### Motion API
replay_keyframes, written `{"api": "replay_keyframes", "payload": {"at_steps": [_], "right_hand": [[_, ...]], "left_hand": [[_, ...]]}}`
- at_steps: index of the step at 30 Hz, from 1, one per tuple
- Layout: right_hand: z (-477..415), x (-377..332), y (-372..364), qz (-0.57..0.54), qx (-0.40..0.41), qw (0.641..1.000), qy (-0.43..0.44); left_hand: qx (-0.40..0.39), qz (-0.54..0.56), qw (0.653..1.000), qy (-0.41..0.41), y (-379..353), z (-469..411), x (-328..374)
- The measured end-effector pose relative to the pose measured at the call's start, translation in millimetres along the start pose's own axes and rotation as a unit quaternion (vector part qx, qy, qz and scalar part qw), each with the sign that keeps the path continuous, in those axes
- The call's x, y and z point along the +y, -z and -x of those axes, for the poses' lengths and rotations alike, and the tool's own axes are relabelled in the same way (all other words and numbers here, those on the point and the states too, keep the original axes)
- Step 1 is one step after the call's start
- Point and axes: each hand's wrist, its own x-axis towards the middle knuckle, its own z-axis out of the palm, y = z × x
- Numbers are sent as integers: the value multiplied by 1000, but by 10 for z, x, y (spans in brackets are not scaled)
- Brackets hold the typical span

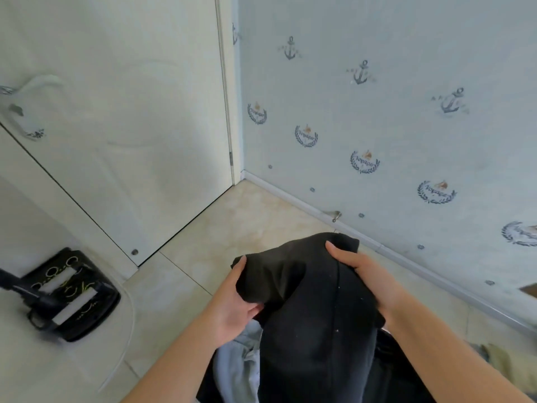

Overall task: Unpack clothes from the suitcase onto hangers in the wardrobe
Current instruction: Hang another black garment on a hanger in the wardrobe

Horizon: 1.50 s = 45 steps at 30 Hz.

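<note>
I hold a black garment (313, 315) bunched up in the lower middle of the frame. My left hand (232, 298) grips its near edge with the fingers curled under the cloth. My right hand (360, 274) clamps the upper fold, thumb on top. The rest hangs down toward the bottom edge over a pale blue garment (241, 362). No hanger or wardrobe is in view, and I cannot make out the suitcase for certain.

What worries me most is the loose bulk. I have only a handful at each side, so if I lift or shake it open the heavy middle may slide out of my left hand and drop onto the tiled floor (247, 216). The hanging end may also catch the pale blue garment and drag it up with it. Because the cloth is all one dark mass, I could easily mistake a leg or sleeve for the collar and thread a hanger the wrong way. At the lower left a white cable (125, 330) trails from near a black device (72, 295); stepping that way with my view blocked by cloth, I might trip on it.

As for writing, the wreath emblems (364, 162) on the wallpaper at the right read "Voyager". The small letters beside the anchors (361, 72) are too faint to read, and I see no label on the black garment.
</note>
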Motion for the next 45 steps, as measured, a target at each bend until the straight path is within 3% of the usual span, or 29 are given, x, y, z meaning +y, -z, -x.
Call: {"api": "replay_keyframes", "payload": {"at_steps": [3,8,13,18,22,27,30,36,41,45], "right_hand": [[341,-247,-72,16,-39,999,-2],[825,-503,-95,65,-70,994,49],[1253,-661,-162,158,-97,975,123],[1718,-721,-341,347,-39,897,269],[2047,-703,-533,407,-10,849,337],[2405,-521,-889,293,-103,908,282],[2600,-327,-1154,217,-181,932,229],[2968,147,-1855,282,-245,899,228],[3198,635,-2449,293,-250,898,214],[3453,1064,-2912,272,-281,905,168]], "left_hand": [[-34,56,997,-39,-228,491,277],[14,-62,989,-134,-290,1182,462],[78,-200,947,-240,-472,1992,457],[151,-181,926,-296,-586,2746,249],[242,-143,892,-355,-726,3330,39],[327,-113,848,-402,-678,4150,-158],[320,-90,846,-418,-540,4544,-260],[339,-92,839,-416,2,5346,-624],[405,-85,822,-391,539,5937,-946],[412,-12,834,-368,940,6407,-1226]]}}
